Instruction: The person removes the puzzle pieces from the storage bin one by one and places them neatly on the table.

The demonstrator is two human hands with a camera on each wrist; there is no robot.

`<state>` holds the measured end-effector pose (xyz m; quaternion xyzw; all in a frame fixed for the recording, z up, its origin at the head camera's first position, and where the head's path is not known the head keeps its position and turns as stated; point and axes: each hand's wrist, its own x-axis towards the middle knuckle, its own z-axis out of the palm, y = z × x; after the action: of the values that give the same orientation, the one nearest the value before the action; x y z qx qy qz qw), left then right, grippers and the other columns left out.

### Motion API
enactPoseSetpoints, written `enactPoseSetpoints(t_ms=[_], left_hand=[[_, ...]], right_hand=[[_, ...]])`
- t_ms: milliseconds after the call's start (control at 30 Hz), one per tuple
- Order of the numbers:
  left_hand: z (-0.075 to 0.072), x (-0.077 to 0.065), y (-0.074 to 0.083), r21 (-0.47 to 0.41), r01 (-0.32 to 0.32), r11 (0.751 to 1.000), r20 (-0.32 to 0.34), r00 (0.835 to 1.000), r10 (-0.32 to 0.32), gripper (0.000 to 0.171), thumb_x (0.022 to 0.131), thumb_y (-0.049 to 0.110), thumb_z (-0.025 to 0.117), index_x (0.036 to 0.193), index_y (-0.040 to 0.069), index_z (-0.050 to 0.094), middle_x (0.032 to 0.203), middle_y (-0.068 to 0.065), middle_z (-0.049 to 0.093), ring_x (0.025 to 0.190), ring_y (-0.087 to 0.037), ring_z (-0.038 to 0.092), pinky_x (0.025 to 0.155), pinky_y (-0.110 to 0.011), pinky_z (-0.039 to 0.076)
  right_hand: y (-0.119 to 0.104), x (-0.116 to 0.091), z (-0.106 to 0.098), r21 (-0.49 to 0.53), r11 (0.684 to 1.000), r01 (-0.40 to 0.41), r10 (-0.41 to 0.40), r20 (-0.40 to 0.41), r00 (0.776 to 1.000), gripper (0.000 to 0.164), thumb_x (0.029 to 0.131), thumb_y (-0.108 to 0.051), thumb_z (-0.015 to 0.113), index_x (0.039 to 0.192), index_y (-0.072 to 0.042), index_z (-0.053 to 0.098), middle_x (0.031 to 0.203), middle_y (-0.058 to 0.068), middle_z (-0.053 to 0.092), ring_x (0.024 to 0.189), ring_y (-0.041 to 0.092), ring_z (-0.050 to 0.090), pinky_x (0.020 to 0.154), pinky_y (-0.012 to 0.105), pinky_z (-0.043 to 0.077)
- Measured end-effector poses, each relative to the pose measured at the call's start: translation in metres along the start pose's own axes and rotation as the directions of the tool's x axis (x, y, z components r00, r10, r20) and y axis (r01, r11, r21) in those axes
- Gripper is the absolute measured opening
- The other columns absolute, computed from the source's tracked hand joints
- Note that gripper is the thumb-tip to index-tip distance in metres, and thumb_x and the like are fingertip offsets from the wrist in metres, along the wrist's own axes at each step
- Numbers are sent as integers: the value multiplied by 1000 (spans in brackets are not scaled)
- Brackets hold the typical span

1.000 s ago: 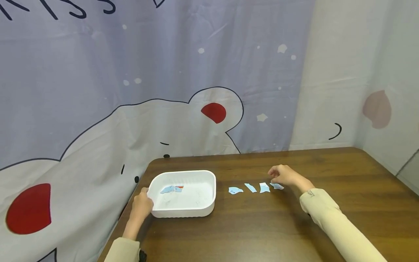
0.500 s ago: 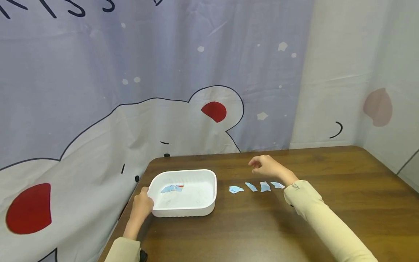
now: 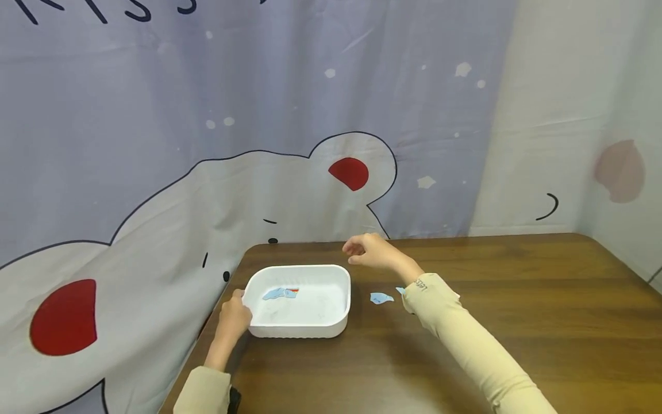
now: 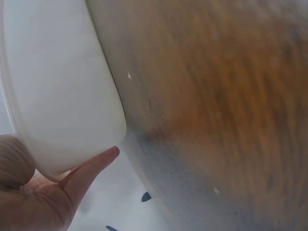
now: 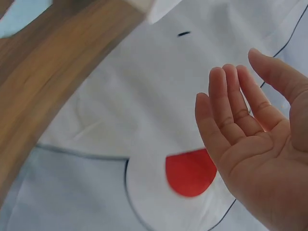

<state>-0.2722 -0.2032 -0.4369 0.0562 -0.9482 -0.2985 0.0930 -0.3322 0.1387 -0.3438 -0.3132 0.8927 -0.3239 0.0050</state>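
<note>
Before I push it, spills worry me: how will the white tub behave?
The white tub looks thin-rimmed, so probably light but fairly stiff. Wide and low, it seems unlikely to tip. The flat blue pieces inside may slide.

The right hand (image 3: 373,251), a second ago at the rightmost blue paper piece, is now raised and farther left, near the white tray's (image 3: 297,332) far right corner. Its cream sleeve (image 3: 465,339) now hides that piece, its neighbour and most of the narrow blue strip (image 3: 400,290).
</note>
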Motion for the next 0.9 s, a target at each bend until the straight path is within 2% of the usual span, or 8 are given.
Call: enactPoseSetpoints(t_ms=[167,367,567,733,900], left_hand=[[0,-1,0,1,3,1000,-13,1000,-3,43,82,-5,42,123,-17,47,108,-44,59,88,-51,64,73,-56,51],[1,1,-2,0,-9,1000,-19,1000,9,43,82,-4,42,123,-16,48,107,-44,60,88,-52,64,72,-57,51],[0,-1,-5,2,11,1000,-21,1000,-11,43,82,-5,42,124,-16,48,106,-43,61,85,-50,65,71,-56,51],[3,-4,-3,-7,19,1000,-25,1000,-19,43,82,-5,42,124,-16,47,106,-43,61,84,-48,65,70,-55,52],[7,-5,1,-14,18,1000,-22,1000,-18,43,82,-5,43,123,-15,48,106,-42,62,86,-48,66,70,-54,52]], right_hand=[[-16,21,16,12,1000,11,-12,28,1000,25,87,-7,65,111,0,67,108,16,72,100,24,68,89,33,53],[-38,46,27,23,999,33,-34,19,999,24,88,-8,65,111,-1,68,108,15,72,100,24,69,90,31,53],[-58,67,43,101,995,9,-10,8,1000,24,90,-10,66,112,-2,69,109,12,73,104,23,69,92,30,53],[-60,79,62,187,982,-12,11,7,1000,22,91,-11,65,111,-3,70,111,11,72,105,24,67,92,30,52],[-51,83,80,259,963,-69,65,25,998,19,91,-12,64,108,-5,71,110,10,72,102,21,66,89,31,52]])
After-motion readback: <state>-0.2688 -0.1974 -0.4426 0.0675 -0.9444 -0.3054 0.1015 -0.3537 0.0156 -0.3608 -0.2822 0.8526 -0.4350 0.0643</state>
